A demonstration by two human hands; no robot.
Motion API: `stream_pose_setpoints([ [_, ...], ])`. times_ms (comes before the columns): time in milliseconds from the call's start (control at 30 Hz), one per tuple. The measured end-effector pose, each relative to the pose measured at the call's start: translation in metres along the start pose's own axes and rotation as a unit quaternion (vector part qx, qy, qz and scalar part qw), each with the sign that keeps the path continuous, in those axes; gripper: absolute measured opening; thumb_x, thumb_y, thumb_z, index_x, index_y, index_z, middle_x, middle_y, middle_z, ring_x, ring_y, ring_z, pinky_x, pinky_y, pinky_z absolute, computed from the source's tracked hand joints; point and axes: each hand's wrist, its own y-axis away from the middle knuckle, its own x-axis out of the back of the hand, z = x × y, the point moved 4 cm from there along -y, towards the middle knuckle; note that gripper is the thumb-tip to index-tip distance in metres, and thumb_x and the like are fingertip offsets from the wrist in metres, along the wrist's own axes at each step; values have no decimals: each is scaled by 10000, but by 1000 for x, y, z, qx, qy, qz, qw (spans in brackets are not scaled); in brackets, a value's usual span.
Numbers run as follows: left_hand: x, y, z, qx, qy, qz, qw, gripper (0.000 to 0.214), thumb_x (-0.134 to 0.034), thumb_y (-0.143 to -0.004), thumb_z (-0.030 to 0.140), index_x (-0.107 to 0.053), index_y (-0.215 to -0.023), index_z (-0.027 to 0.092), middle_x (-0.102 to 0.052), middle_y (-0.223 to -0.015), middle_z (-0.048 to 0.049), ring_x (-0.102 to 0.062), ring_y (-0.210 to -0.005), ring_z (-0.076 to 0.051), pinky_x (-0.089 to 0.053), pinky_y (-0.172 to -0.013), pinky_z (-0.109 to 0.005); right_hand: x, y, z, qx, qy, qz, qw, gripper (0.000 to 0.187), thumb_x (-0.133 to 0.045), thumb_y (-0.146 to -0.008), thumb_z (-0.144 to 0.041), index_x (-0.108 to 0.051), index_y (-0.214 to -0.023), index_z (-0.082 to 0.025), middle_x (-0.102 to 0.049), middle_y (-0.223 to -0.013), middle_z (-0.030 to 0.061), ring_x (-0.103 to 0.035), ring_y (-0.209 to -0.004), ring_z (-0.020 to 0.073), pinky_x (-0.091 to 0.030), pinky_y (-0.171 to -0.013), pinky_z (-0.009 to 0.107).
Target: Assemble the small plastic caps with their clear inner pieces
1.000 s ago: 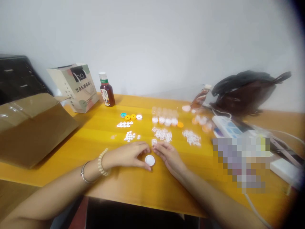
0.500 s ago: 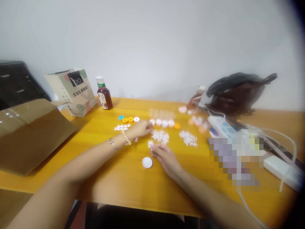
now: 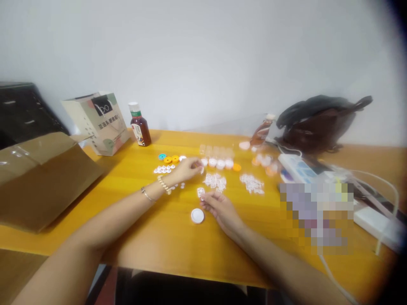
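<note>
My right hand (image 3: 220, 206) pinches a small flat white plastic piece with holes (image 3: 200, 192) between thumb and fingers. Just beyond it, my left hand (image 3: 190, 169), with bracelets on its wrist, has its fingertips closed on a tiny white piece (image 3: 202, 170), too blurred to name. A round white lid-like disc (image 3: 197, 216) lies in front of the right hand. To the right of the left hand lies a pile of small white openwork pieces (image 3: 215, 182), with a second pile (image 3: 252, 184) farther right. Small white knobbed parts (image 3: 164, 169) sit left of the left hand.
Yellow discs (image 3: 171, 159) and a blue one (image 3: 162, 156) lie behind the left arm. White round parts (image 3: 220, 163) stand before clear boxes (image 3: 216, 151). A bottle (image 3: 140, 127), paper bag (image 3: 110, 123), cardboard box (image 3: 47, 178), dark bag (image 3: 318, 123) and power strip (image 3: 297, 168) surround them.
My left hand has drawn slightly back from beside the near pile, now with a tiny white piece at its fingertips. The right hand keeps its place with the flat white piece.
</note>
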Motion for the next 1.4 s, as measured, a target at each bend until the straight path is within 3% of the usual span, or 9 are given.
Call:
stream_pose_setpoints([
  [167,13,39,12,25,164,-36,986,200,-542,-785,256,-644,-896,124,-632,-736,-42,-574,-663,-116,-459,-617,-226,0,0,0,6,-2,-4,1000,237,-768,-553,-342,-624,-628,-169,-607,-591,-19,-547,-565,92,-456,-623,238],
  [300,18,67,15,49,239,-7,970,254,-562,-785,284,-645,-976,140,-649,-703,-38,-589,-649,-118,-477,-639,-248,-1,0,1,0,-2,-12,1000,229,-759,-571,-341,-619,-637,-172,-625,-619,-17,-574,-588,94,-462,-648,242],
  [400,16,78,13,73,281,18,957,234,-585,-770,291,-657,-933,139,-679,-762,-55,-622,-717,-141,-492,-715,-278,-1,0,2,-10,-8,-21,1000,230,-754,-583,-338,-620,-662,-168,-657,-672,4,-602,-624,107,-473,-690,261],
  [600,11,79,8,110,298,77,945,288,-657,-710,296,-631,-955,146,-668,-962,-77,-616,-840,-156,-475,-789,-291,0,1,3,-15,-22,-29,999,183,-732,-628,-291,-609,-675,-164,-674,-701,14,-620,-680,101,-475,-738,238],
  [733,10,81,7,117,288,114,944,258,-660,-711,301,-630,-916,147,-659,-939,-68,-600,-815,-143,-471,-776,-282,1,0,4,-16,-23,-31,999,175,-724,-641,-282,-605,-687,-163,-675,-703,14,-622,-683,99,-479,-733,230],
  [900,8,83,9,78,214,82,970,178,-604,-764,284,-645,-872,149,-633,-925,-62,-577,-866,-149,-448,-804,-284,3,-1,4,-13,-11,-26,1000,204,-729,-629,-310,-606,-689,-159,-675,-706,17,-620,-657,101,-482,-727,243],
  [1033,8,85,13,50,153,78,984,210,-588,-776,276,-620,-944,154,-608,-916,-59,-569,-802,-135,-461,-725,-263,3,-1,3,-11,-12,-22,1000,227,-741,-607,-329,-611,-679,-158,-673,-686,11,-616,-644,99,-479,-720,245],
  [1400,6,88,21,75,220,74,970,192,-642,-734,252,-579,-869,131,-637,-834,-46,-607,-767,-133,-483,-722,-261,3,-4,4,-13,-9,-27,999,199,-727,-635,-302,-610,-700,-154,-686,-703,25,-619,-636,93,-479,-681,219],
])
